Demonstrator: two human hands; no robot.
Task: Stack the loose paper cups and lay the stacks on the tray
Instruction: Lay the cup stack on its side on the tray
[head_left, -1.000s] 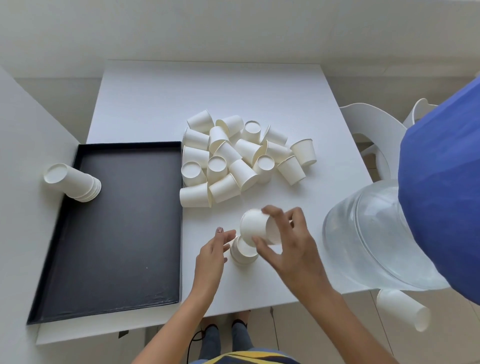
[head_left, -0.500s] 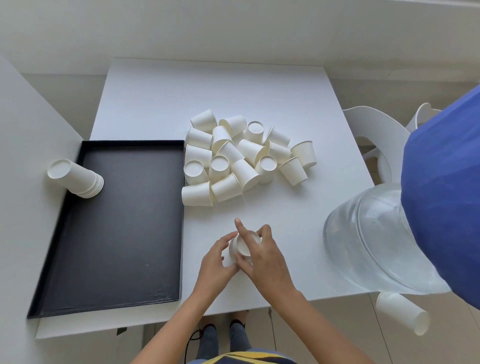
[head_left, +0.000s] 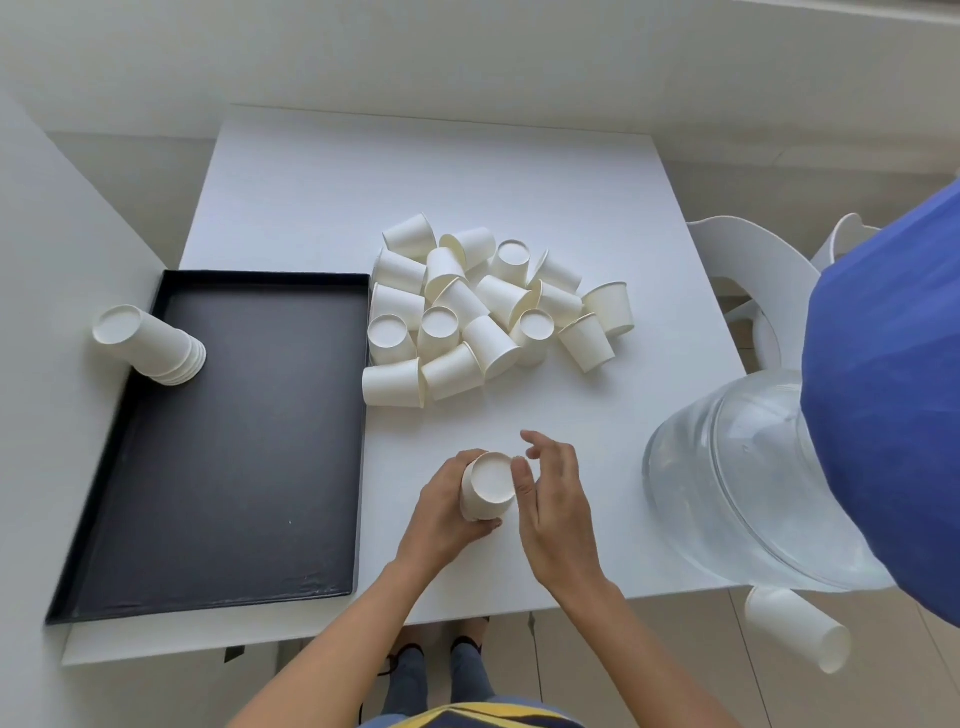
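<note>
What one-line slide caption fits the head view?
Left hand holds short white paper-cup stack near black rectangular tray; right hand open beside it.

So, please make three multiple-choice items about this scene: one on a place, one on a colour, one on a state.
1. Where does the finished stack lie?
A. At the tray's far left edge
B. Inside the water jug
C. In the middle of the pile

2. What colour is the tray?
A. White
B. Black
C. Blue

3. How is the left hand now?
A. Flat on the table
B. Closed around a short stack of cups
C. Reaching into the pile

Answers: 1 A, the stack lies on its side across the tray's left rim. 2 B, the tray is dark against the white table. 3 B, its fingers wrap the short stack, while the right hand is open beside it.
</note>
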